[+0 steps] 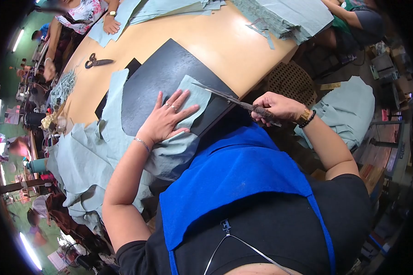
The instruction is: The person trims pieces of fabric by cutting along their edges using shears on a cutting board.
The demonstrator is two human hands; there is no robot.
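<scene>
My left hand (167, 114) lies open and palm down, fingers spread, on the pale green cloth (198, 91). Spread like that, I'd say it presses over a wider patch and keeps the fabric from sliding on the smooth black board (170, 64). The board sits over the edge of the desk (243, 55), close to my body, which puts a firm, flat surface within easy reach of both arms.

My right hand (280, 107) is closed around the wrapped handles of the long shears (236, 101); the wrapping probably makes for a kinder grip. The blades point inward over the cloth, just beside my left fingers — whether they touch the fabric I can't tell. Holding the handles out past the board's edge leaves my knuckles room.

More green cloth (82, 153) hangs in loose folds on my left, off to the side of the board, where its bulk stays out from under the blades. A second pair of scissors (96, 62) lies farther up the desk, apart from the board, and another person's hand (111, 24) rests on fabric beyond it.
</scene>
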